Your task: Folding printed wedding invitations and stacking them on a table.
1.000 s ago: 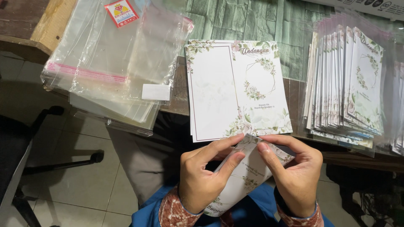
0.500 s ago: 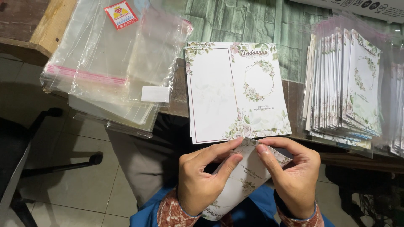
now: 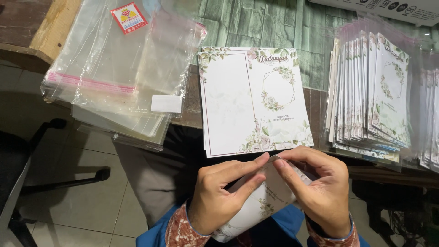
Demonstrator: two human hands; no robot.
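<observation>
While both hands are raised over the lap, a folded floral card (image 3: 260,201) is held between them, below the near edge of the counter (image 3: 292,23). The left hand (image 3: 219,196) is closed on the card from the left, its thumb and forefinger stretched toward the card's upper corner, and the card's lower end is covered by the palm. The right hand (image 3: 320,192) is closed on the same card from the right, its fingertips (image 3: 280,163) pinched at the top edge, almost touching the left forefinger. The card is thus gripped on both sides, tilted, with its printed leaf pattern partly seen in the gap between the hands; whether it is already inside a sleeve cannot be told. Just above the hands, a stack of open flat cards (image 3: 254,98) with a floral border and a gold hexagon wreath is laid on the counter, its near edge overhanging the front of the counter. To the left, a pile of clear plastic sleeves (image 3: 114,77) with a pink adhesive strip is spread over the corner of the counter, a small red label (image 3: 129,17) lying on top. To the right, a fanned row of bagged cards (image 3: 372,96) is stood well apart from the grip. A dark chair base (image 3: 59,183) is seen on the tiled floor (image 3: 91,210).
</observation>
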